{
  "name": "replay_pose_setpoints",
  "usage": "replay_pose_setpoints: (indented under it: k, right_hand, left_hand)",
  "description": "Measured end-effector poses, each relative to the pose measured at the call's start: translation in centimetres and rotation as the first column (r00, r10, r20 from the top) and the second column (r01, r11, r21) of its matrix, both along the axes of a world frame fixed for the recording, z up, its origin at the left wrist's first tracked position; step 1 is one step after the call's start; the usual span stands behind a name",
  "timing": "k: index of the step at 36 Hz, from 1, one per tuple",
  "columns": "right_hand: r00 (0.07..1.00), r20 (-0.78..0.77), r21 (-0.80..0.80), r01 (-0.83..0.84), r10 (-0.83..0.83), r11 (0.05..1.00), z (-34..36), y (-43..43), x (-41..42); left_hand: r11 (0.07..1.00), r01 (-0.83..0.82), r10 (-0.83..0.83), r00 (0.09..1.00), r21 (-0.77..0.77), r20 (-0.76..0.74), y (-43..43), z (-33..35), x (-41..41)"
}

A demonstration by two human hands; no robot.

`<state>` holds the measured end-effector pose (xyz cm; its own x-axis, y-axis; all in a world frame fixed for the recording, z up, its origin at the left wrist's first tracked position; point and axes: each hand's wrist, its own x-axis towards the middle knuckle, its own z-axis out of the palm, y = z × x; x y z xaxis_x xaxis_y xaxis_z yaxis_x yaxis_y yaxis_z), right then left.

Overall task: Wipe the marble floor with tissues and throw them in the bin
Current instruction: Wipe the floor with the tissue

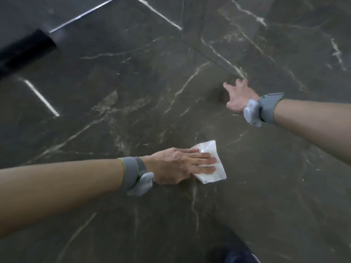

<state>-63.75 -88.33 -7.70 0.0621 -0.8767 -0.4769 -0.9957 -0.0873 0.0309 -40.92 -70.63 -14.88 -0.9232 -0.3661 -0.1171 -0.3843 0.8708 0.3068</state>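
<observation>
One white tissue (pixel 210 176) lies flat on the dark marble floor (pixel 133 111), near the middle of the scene and a little to the near side. The left hand (pixel 178 164) rests on top of it, palm down, with straight fingers (pixel 205 160) pressing the sheet to the stone; the tissue's far and right edges stick out past the fingertips. The right hand (pixel 238 95) is well apart from the tissue, farther off and to the right, its fingers spread open with the tips touching the floor and holding nothing. Two grey wristbands are in view, one on the left wrist (pixel 133 173) and one on the right wrist (pixel 266 109); whether they bear any marking cannot be told in the blur. A black bar-like object (pixel 26 50) sits at the far left, and a dark blue shape (pixel 239 256) shows at the near edge.
</observation>
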Motion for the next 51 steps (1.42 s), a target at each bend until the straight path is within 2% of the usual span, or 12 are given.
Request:
replay_pose_setpoints:
  k: [5, 11, 14, 19, 22, 26, 30, 32, 37, 43, 45, 51]
  right_hand:
    - [0.993, 0.024, 0.126, -0.116, 0.114, 0.985, 0.5, 1.3, 2.5]
    - [0.990, 0.026, 0.172, -0.138, 0.135, 0.975, 0.8, 2.6, 4.2]
    - [0.990, 0.003, 0.158, -0.140, 0.141, 0.977, 0.7, 3.1, 4.1]
    - [0.991, 0.023, 0.149, -0.135, 0.133, 0.980, 0.7, 3.6, 4.6]
    - [0.992, 0.033, 0.140, -0.124, 0.120, 0.982, 0.6, 3.6, 4.7]
    - [0.993, 0.051, 0.136, -0.113, 0.107, 0.984, 0.5, 3.8, 4.4]
    - [0.992, 0.065, 0.124, -0.111, 0.104, 0.986, 0.4, 3.6, 4.7]
    - [0.993, 0.066, 0.136, -0.102, 0.094, 0.986, 0.2, 3.7, 4.7]
    - [0.995, 0.044, 0.130, -0.093, 0.088, 0.987, 0.4, 3.7, 4.9]
    - [0.996, 0.026, 0.129, -0.091, 0.089, 0.987, 0.6, 4.0, 5.0]
    - [0.995, 0.026, 0.126, -0.098, 0.095, 0.987, 1.0, 4.2, 5.3]
    - [0.995, 0.030, 0.140, -0.103, 0.099, 0.985, 1.0, 4.2, 5.0]
  left_hand:
    - [0.976, -0.216, 0.216, 0.975, 0.007, 0.053, -0.4, 0.8, 6.7]
    - [0.821, -0.569, 0.565, 0.799, -0.045, 0.205, 0.5, 2.5, 17.1]
    - [0.686, -0.724, 0.704, 0.638, -0.067, 0.313, 0.5, 3.1, 20.7]
    - [0.366, -0.926, 0.845, 0.290, -0.091, 0.450, 1.5, 3.8, 26.1]
    - [0.233, -0.970, 0.875, 0.176, -0.075, 0.451, 1.6, 4.1, 27.2]
    - [0.280, -0.958, 0.876, 0.230, -0.058, 0.425, 1.8, 3.2, 26.0]
    - [0.197, -0.980, 0.903, 0.195, 0.035, 0.383, 2.8, 2.5, 24.2]
    - [0.277, -0.959, 0.889, 0.279, 0.058, 0.364, 3.9, 2.3, 23.1]
    - [0.582, -0.804, 0.759, 0.591, 0.124, 0.273, 7.5, 1.7, 17.1]
    - [0.899, -0.366, 0.345, 0.930, 0.240, 0.127, 12.1, 1.4, 8.7]
    - [0.938, -0.247, 0.226, 0.968, 0.244, 0.111, 13.8, 1.7, 6.9]
    - [0.957, -0.158, 0.120, 0.979, 0.245, 0.164, 13.6, 2.9, 6.8]
